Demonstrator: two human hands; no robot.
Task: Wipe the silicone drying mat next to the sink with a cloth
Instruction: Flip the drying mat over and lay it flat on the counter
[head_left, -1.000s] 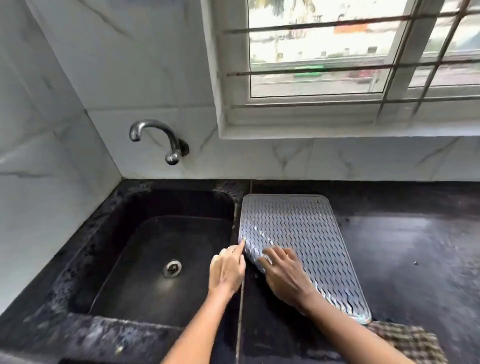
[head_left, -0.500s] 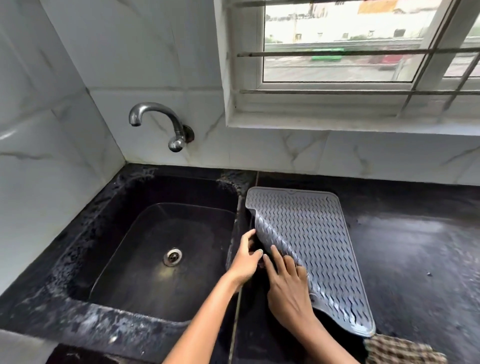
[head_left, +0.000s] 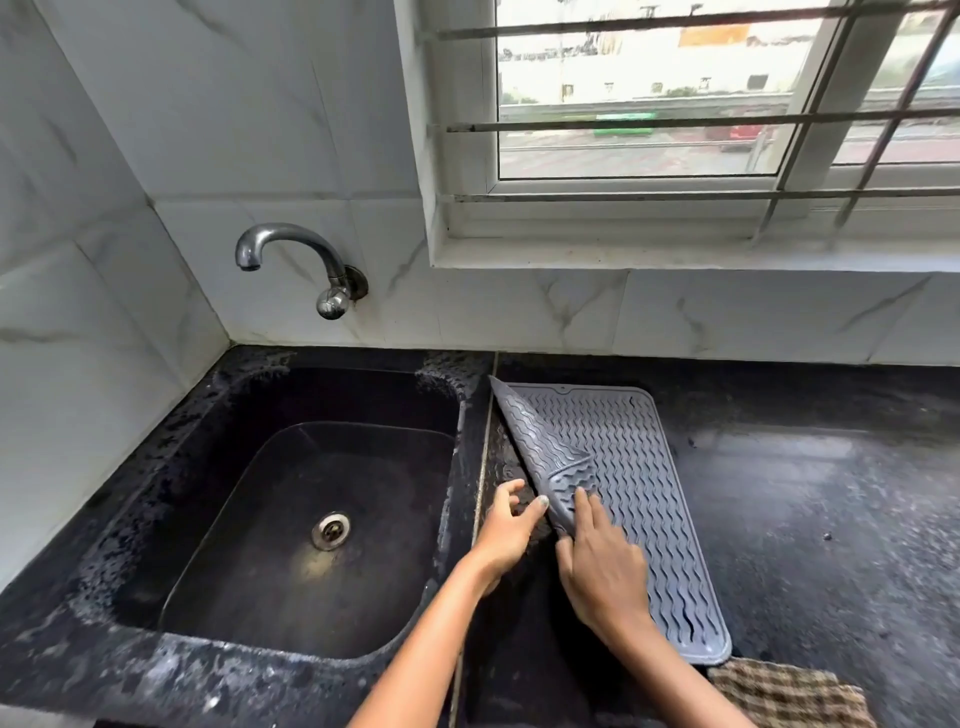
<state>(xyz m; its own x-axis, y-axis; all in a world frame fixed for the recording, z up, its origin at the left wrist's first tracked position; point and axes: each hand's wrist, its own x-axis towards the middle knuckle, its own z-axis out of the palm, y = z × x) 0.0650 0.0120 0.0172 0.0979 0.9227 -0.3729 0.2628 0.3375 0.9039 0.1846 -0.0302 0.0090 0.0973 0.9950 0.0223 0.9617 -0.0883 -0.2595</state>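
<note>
A grey silicone drying mat (head_left: 639, 467) with wavy ridges lies on the black counter just right of the sink (head_left: 311, 519). Its left edge is peeled up and folded over toward the right, so the underside faces up. My left hand (head_left: 506, 527) is beside the lifted edge, thumb touching the fold, fingers apart. My right hand (head_left: 597, 561) lies on the mat and pinches the folded flap. A brown checked cloth (head_left: 784, 696) rests on the counter near the mat's near corner, with neither hand on it.
A chrome tap (head_left: 306, 265) sticks out of the marble wall above the sink. A barred window (head_left: 675, 104) with a white sill runs along the back. Dark counter (head_left: 831, 519) stretches to the right of the mat.
The mat's left edge has been lifted further and folded over to the right. Both hands moved up with it, and the view tilted upward.
</note>
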